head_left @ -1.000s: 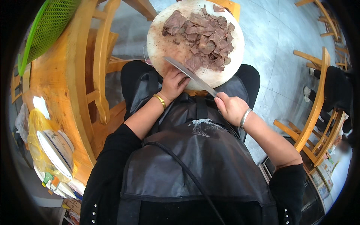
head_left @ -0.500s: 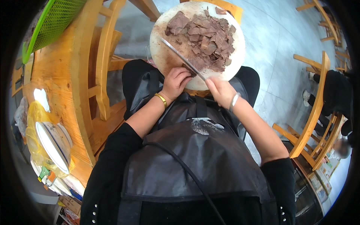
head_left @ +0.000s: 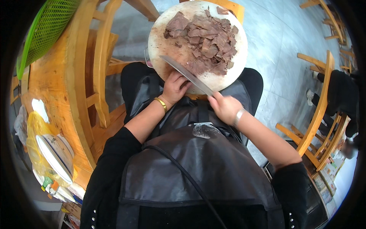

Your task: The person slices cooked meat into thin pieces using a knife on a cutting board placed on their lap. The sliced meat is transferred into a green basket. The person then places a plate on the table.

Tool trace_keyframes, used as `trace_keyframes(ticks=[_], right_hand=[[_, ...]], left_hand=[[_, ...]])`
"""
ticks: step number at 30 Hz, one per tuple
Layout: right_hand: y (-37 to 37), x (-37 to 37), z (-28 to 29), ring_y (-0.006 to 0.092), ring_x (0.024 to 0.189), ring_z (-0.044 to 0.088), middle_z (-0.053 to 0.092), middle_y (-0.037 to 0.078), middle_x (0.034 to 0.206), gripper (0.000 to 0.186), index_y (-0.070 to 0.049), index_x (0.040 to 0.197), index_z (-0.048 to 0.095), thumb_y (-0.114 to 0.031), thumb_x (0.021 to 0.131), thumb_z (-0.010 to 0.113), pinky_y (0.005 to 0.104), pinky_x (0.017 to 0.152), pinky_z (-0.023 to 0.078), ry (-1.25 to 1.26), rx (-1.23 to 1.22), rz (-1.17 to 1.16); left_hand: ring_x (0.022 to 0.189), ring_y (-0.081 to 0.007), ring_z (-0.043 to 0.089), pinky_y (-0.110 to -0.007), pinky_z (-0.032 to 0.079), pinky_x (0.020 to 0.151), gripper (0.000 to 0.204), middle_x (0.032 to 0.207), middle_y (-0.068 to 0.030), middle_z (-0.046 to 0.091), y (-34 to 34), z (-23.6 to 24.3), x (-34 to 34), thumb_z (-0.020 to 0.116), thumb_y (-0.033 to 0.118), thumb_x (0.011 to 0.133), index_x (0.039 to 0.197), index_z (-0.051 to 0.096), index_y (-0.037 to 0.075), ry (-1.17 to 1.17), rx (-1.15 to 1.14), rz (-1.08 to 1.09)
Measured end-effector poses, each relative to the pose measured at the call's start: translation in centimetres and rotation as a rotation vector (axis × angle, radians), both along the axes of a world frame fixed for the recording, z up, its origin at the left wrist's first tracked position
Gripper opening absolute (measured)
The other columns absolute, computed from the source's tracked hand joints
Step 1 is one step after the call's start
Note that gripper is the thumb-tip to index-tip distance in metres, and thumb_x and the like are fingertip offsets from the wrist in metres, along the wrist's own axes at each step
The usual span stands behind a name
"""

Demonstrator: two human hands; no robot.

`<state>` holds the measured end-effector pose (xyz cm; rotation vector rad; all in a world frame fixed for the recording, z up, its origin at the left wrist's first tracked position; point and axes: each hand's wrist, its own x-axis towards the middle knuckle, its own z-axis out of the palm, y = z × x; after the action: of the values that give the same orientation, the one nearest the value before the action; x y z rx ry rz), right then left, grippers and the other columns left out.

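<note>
Took the pale round cutting board (head_left: 239,53) as the dial, twelve farthest from you; it sat before your knees, stained reddish brown on the left.

Your right hand (head_left: 227,108), off the rim at five o'clock, was closed around the grip of the long steel knife (head_left: 187,74), fingers wrapped and handle mostly hidden. Blade ran on a slant from the five-thirty edge up to a tip near eight-thirty. Could not tell whether its edge touched the board.

Your left hand (head_left: 175,88) rested at seven o'clock, fingers bent and bunched, tips close beside the near side of the blade. Something dark showed at those tips; whether you had a piece pinned there, I could not tell.

The loose heap of thin brownish meat slices (head_left: 211,42) covered the board from twelve round to five, just beyond the blade. One broader brown slab of meat (head_left: 177,24) lay at about ten-thirty, against the heap; a small brown scrap (head_left: 222,10) sat alone near the one o'clock rim.

My judgement: you were mid-slicing, with much cut already. The next stroke called for knuckles forward, fingertips tucked behind the cutting line, any held piece kept firm, and the blade drawn evenly. Main risk, I judged: left fingertips so near the steel.
</note>
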<state>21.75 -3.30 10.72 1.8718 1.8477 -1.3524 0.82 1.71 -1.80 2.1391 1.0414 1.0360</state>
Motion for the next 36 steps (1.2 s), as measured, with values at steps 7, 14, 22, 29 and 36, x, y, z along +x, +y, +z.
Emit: trace_keyframes(ticks=[7,14,22,29,36], right_hand=[[6.1,-1.9,-5.3,0.0427,0.082,0.061,0.064,0.023,0.082,0.039,-0.008,0.094,0.058,-0.042,0.096,0.037,0.0476,0.076,0.048,0.276,0.181,-0.086],[-0.9,1.1,0.1,0.0406,0.066,0.060,0.060,0.021,0.068,0.024,-0.009,0.101,0.055,-0.030,0.095,0.044,0.0487,0.061,0.047,0.124,0.241,0.044],[-4.1,3.1,3.4,0.0415,0.067,0.059,0.061,0.021,0.068,0.028,-0.008,0.095,0.049,-0.035,0.096,0.041,0.0502,0.063,0.046,0.022,0.048,0.021],[0.2,-0.5,-2.9,0.0418,0.067,0.060,0.061,0.022,0.069,0.028,-0.008,0.098,0.053,-0.033,0.096,0.042,0.0498,0.063,0.047,0.001,0.132,0.052],[3.6,-0.5,-5.4,0.0410,0.080,0.060,0.063,0.024,0.081,0.038,-0.005,0.091,0.058,-0.038,0.096,0.040,0.0479,0.074,0.047,0.302,0.313,-0.086]], left_hand=[[0.089,-0.0306,0.058,-0.036,0.049,0.076,0.023,0.098,-0.0107,0.058,0.1,0.5,-0.2,0.071,0.006,0.074,0.094,0.062,0.005,0.039,0.006,-0.044],[0.092,-0.0338,0.059,-0.039,0.048,0.082,0.027,0.101,-0.0141,0.060,-0.4,0.1,-0.6,0.071,0.005,0.070,0.095,0.064,0.002,0.054,-0.008,-0.039],[0.091,-0.0312,0.059,-0.037,0.050,0.078,0.028,0.097,-0.0110,0.061,-0.4,-0.1,-0.3,0.074,0.003,0.067,0.094,0.065,0.004,0.000,0.000,-0.006],[0.091,-0.0313,0.057,-0.038,0.048,0.081,0.027,0.097,-0.0101,0.061,-0.3,-0.4,-0.3,0.074,0.007,0.068,0.094,0.066,0.005,-0.021,-0.028,-0.010],[0.089,-0.0293,0.059,-0.035,0.049,0.077,0.021,0.097,-0.0098,0.062,0.0,0.3,0.0,0.071,0.004,0.072,0.092,0.064,0.005,0.001,0.004,-0.029]])
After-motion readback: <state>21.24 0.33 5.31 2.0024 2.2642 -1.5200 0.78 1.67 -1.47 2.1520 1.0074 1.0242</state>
